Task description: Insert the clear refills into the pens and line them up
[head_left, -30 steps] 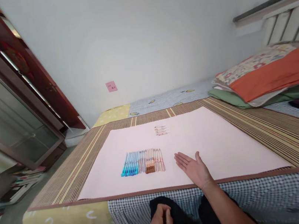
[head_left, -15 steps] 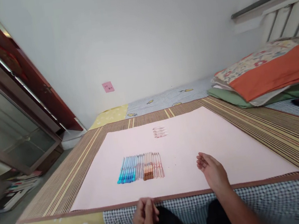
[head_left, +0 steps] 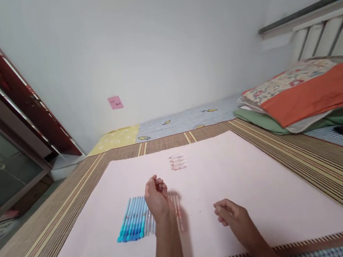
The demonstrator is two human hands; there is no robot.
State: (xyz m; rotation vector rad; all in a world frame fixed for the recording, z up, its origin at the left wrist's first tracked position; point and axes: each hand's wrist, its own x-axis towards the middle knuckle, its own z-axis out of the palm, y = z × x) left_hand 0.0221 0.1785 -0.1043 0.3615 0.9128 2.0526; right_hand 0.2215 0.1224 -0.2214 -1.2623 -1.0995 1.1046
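My left hand point(head_left: 157, 197) hovers over the row of pens, palm turned to the right and fingers curled in; nothing shows in it. Beneath it, the forearm hides the middle of the row. Blue pens point(head_left: 131, 218) lie side by side at the left, pale grey ones point(head_left: 149, 223) beside them, and pale pink pens point(head_left: 178, 213) at the right end. To the right, my right hand point(head_left: 233, 218) is above the pink sheet point(head_left: 259, 201), fingers bent together, with nothing visible in them. Several pale pens point(head_left: 178, 162) lie crosswise farther back.
Under the sheet is a striped mat point(head_left: 295, 161) on a bed. Folded bedding with an orange band point(head_left: 317, 91) is stacked at the right. A pink note point(head_left: 115, 102) is stuck to the wall. Tiny dark specks lie near the sheet's middle.
My left hand has risen from the bed's front edge to over the pens, covering the brown-ended ones. My right hand has come lower and curled its fingers more. The view has shifted slightly.
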